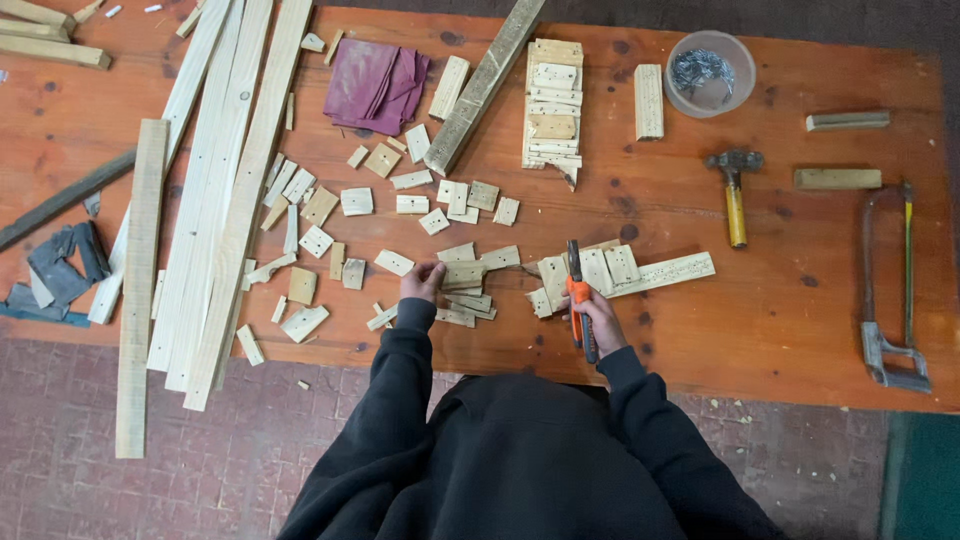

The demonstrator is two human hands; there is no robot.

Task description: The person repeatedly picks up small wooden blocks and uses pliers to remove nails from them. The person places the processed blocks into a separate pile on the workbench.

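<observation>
1. A pair of orange-handled pliers (579, 300) is gripped in the closed right hand (596, 318), just below centre of the frame.
2. A small wood block (462, 274) is pinched by the left hand (422, 281), beside a heap of offcuts.
3. A hammer (734, 190) and a hacksaw (893, 290) are seen on the orange table (780, 320), at the right of the frame.

Orange-handled pliers with dark jaws (578, 300) sit upright-ish in the right hand (596, 318), jaws pointing away over the small pale wood offcuts (590, 272). The left hand (422, 281) rests on a flat pale wood block (463, 274) topping a loose stack near the bench (780, 320) edge.
</observation>
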